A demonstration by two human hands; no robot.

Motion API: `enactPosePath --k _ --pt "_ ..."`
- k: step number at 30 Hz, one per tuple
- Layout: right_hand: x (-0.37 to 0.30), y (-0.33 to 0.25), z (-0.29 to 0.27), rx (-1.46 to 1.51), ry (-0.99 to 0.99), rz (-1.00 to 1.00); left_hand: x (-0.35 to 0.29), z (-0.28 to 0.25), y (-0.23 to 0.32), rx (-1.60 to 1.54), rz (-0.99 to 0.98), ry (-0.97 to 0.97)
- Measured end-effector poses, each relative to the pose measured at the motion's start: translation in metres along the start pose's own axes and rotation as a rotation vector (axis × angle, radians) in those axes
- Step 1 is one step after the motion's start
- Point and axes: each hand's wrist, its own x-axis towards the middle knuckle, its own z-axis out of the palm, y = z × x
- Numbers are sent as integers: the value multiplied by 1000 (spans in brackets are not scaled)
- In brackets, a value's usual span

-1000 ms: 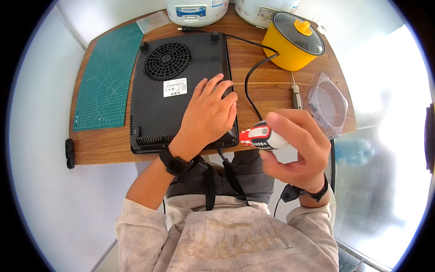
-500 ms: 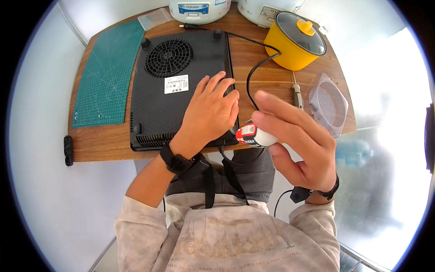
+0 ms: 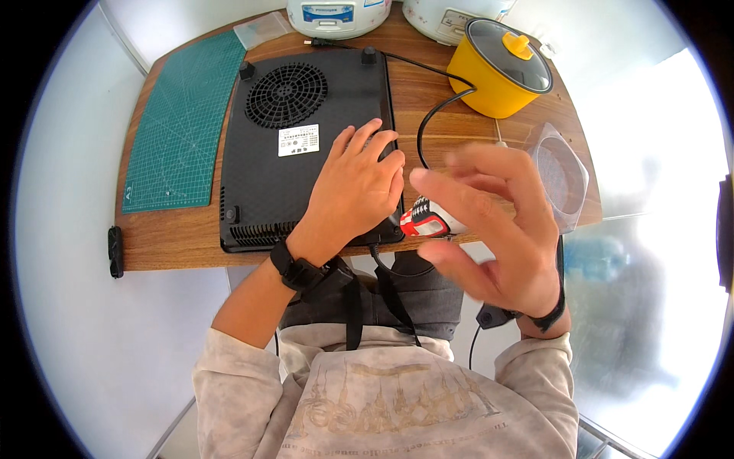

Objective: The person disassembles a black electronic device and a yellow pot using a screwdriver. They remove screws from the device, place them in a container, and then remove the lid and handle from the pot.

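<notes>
A black induction cooker (image 3: pixel 264 180) lies upside down on the table, its fan grille and white label facing up. My left hand (image 3: pixel 355 183) rests flat on its right side, fingers stretched out. At the cooker's near right corner stands a tool with a red, black and white handle (image 3: pixel 426 219), perhaps a screwdriver; its lower end is out of sight. My right hand (image 3: pixel 505 229) is around the handle with thumb and fingers spread, slightly blurred. Gaps show between the fingertips and the handle; whether the palm touches it, I cannot tell.
A green cutting mat (image 3: pixel 180 130) lies left of the cooker. At the back stand two white appliances (image 3: pixel 340 23). A yellow pot (image 3: pixel 493 80) with a glass lid and a clear plastic piece (image 3: pixel 562 180) are on the right. A black power cord (image 3: pixel 422 130) loops beside the cooker.
My right hand's thumb and fingers have spread away from the handle, and the handle has turned. The hand now covers most of a slim grey tool on the table. My left hand stays put.
</notes>
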Motion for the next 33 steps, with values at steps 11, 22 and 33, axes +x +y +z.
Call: enactPosePath --k 11,22,33 --pt "2 7 5 -29 -52 -5 2 -1 0 32 8 -32" --pt "1 19 6 394 -291 -94 0 3 -3 30 27 -13" --pt "6 6 -2 272 -214 -49 0 -2 -2 17 31 -8"
